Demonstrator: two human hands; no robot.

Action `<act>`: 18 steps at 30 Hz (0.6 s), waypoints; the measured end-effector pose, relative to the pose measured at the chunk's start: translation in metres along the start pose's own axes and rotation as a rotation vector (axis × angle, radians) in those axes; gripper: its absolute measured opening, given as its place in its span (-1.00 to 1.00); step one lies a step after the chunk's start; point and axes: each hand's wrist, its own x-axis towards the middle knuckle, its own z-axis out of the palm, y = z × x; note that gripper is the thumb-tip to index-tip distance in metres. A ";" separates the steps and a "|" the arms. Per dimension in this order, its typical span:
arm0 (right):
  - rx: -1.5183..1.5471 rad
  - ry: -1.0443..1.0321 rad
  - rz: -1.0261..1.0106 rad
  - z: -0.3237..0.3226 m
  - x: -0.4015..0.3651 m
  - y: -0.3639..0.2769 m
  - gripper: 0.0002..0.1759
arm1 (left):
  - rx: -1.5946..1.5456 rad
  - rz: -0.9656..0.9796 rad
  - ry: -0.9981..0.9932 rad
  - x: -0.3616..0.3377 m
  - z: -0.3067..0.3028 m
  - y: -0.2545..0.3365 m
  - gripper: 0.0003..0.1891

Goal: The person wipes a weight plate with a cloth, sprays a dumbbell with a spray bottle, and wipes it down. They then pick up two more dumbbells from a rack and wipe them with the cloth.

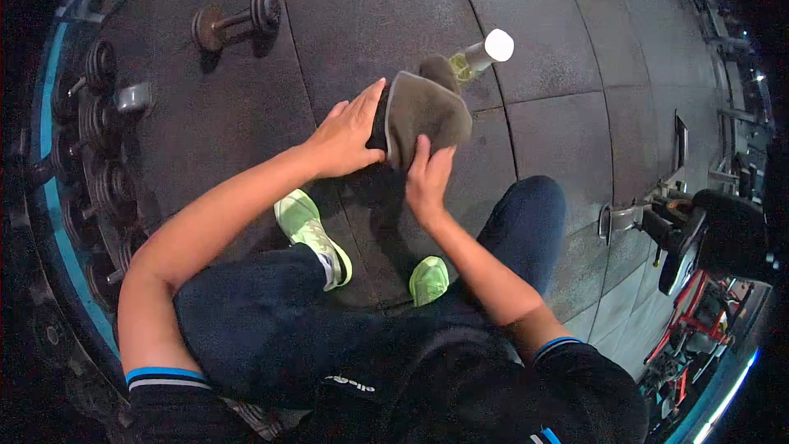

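Observation:
In the head view my left hand [349,133] spreads its fingers and thumb around the side of a black object [380,125], of which only an edge shows. A grey-brown cloth [427,115] with a pale hem covers the rest of it, so its kind is hidden. From the near side my right hand [430,179] grips the cloth, thumb on top and fingers partly under the fabric. Just beyond the cloth stands a clear bottle [475,59] with a white top and yellowish liquid low down.
A dumbbell [237,23] lies on the dark tiled floor at the upper left. More dumbbells [103,127] line the left side beside a metal cup-like piece [134,98]. A bench-like machine [678,226] and a red frame [699,312] stand right. My green shoes [308,226] are below my hands.

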 end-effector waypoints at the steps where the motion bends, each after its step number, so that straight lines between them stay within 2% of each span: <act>1: 0.087 0.026 0.101 0.003 -0.006 0.001 -0.48 | -0.015 0.036 0.047 -0.002 0.003 0.002 0.24; 3: 0.262 0.072 0.298 0.006 -0.009 -0.003 -0.48 | -0.032 0.035 0.084 -0.004 0.008 0.006 0.24; 6: 0.298 -0.021 0.517 -0.001 0.022 -0.003 -0.46 | -0.025 -0.003 0.112 0.001 0.007 0.008 0.23; 7: 0.365 -0.026 0.532 0.003 0.036 0.004 -0.49 | -0.017 -0.022 0.114 0.003 0.006 0.007 0.22; 8: 0.442 -0.004 0.456 0.008 0.044 0.008 -0.51 | -0.029 -0.045 0.129 0.005 0.005 0.006 0.21; 10: 0.339 -0.063 0.454 0.010 0.066 0.012 -0.51 | -0.048 -0.083 0.158 0.013 0.002 0.001 0.20; 12: 0.305 -0.009 0.453 0.017 0.071 0.009 -0.52 | -0.033 -0.093 0.132 0.020 -0.001 -0.004 0.23; 16: 0.258 0.101 0.388 0.019 0.044 0.011 -0.49 | -0.016 -0.072 0.098 0.015 -0.003 -0.001 0.22; 17: 0.363 0.070 0.351 0.019 0.035 0.013 -0.49 | -0.004 -0.059 0.101 0.012 0.001 -0.001 0.21; 18: 0.290 0.046 0.255 0.018 0.022 0.012 -0.48 | 0.006 -0.045 0.101 0.010 0.006 -0.003 0.19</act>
